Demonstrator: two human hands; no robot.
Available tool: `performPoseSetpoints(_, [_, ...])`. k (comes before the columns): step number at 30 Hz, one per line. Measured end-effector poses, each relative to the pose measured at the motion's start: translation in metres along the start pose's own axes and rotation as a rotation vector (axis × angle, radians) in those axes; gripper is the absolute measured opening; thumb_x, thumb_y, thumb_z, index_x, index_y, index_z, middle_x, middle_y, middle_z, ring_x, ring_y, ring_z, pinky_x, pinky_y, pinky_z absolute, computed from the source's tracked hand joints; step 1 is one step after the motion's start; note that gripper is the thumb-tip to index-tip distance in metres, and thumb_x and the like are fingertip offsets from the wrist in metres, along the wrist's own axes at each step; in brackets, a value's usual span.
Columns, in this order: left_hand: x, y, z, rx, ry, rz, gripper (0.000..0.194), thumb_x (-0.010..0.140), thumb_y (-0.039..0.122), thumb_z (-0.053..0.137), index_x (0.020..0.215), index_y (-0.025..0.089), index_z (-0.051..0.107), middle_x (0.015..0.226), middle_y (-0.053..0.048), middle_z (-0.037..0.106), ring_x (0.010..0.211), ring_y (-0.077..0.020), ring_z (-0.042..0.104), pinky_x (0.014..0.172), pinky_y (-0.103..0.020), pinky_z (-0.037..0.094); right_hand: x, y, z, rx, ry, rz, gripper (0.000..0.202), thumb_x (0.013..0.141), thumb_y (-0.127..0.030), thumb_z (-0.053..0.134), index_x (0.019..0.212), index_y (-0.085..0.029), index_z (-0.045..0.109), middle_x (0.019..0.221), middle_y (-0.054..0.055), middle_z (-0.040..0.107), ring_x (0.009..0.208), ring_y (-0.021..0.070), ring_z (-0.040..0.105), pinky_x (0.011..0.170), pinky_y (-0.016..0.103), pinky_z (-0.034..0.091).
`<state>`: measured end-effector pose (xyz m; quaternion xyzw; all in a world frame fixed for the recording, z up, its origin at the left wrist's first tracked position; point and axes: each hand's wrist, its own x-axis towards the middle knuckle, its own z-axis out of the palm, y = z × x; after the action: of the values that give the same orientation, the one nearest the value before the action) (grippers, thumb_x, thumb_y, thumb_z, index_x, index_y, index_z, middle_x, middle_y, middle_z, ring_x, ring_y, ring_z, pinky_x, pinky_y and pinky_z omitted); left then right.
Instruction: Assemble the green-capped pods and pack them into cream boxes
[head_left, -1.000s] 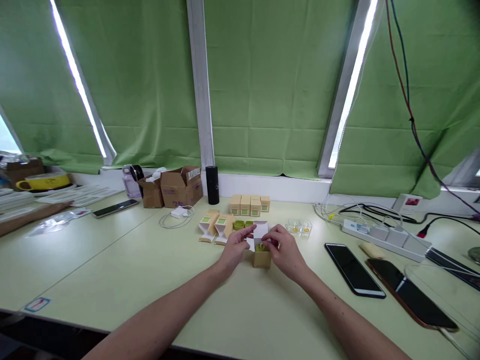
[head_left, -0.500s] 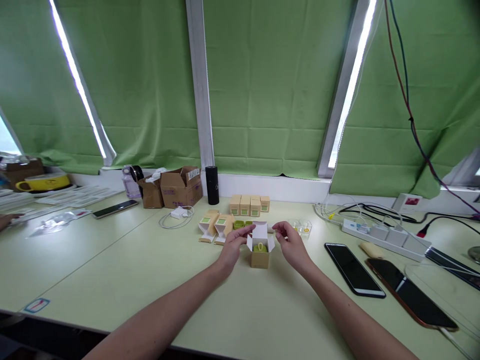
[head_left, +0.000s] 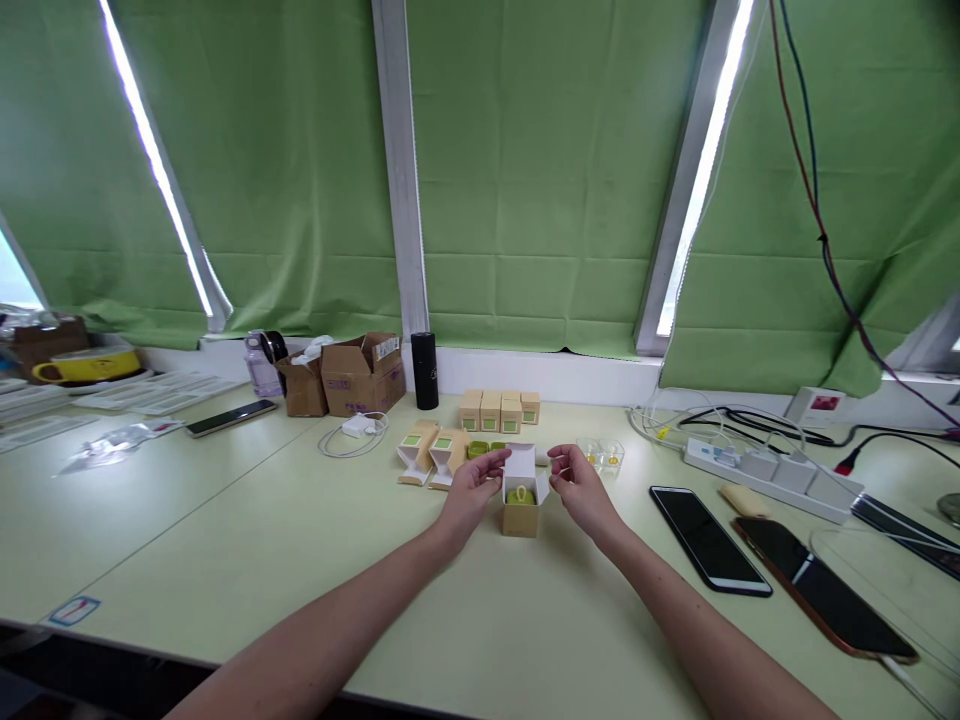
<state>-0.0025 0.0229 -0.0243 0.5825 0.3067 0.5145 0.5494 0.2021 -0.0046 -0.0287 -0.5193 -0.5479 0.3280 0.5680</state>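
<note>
In front of me a small cardboard box (head_left: 520, 522) stands upright, its white-lined lid raised at the back. Inside sits a green item (head_left: 520, 497) with a pale loop on top. My left hand (head_left: 471, 490) is at the box's left side, fingers against the lid and side flap. On the right, my right hand (head_left: 579, 485) has its fingers apart and its thumb close to the right flap (head_left: 543, 488), which sticks outward. Behind my left hand are green pieces (head_left: 480, 449) and two opened cartons (head_left: 448, 455); clear cups (head_left: 602, 455) stand beyond my right hand.
Several closed small boxes (head_left: 491, 411) line the back, near a black cylinder (head_left: 424, 371) and larger brown cartons (head_left: 364, 375). A white charger (head_left: 358, 426) lies left. Phones (head_left: 709, 540) and a power strip (head_left: 772, 475) with tangled cables occupy the right.
My left hand has shifted slightly right against the box, and the left flap no longer sticks out. My right hand has barely moved. Another person's hand at the far left has left the view.
</note>
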Motion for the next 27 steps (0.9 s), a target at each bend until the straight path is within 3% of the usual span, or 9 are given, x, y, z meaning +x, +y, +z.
performPoseSetpoints(15, [-0.002, -0.002, 0.003, 0.125, -0.065, 0.015, 0.051, 0.073, 0.032, 0.082, 0.117, 0.018, 0.059, 0.105, -0.008, 0.065, 0.099, -0.0209, 0.06, 0.089, -0.034, 0.049, -0.004, -0.008, 0.003, 0.066, -0.024, 0.089, 0.045, 0.06, -0.028, 0.056, 0.104, -0.024, 0.053, 0.083, -0.003, 0.051, 0.065, 0.0146, 0.048, 0.052, 0.026, 0.034])
performPoseSetpoints(27, [0.0, -0.006, 0.003, 0.157, -0.071, 0.012, 0.049, 0.074, 0.024, 0.075, 0.118, 0.019, 0.054, 0.105, -0.009, 0.067, 0.102, -0.0227, 0.063, 0.086, -0.034, 0.049, -0.009, -0.017, 0.004, 0.078, -0.06, 0.12, 0.045, 0.06, -0.029, 0.055, 0.104, -0.025, 0.051, 0.081, -0.003, 0.053, 0.063, 0.0152, 0.048, 0.054, 0.028, 0.036])
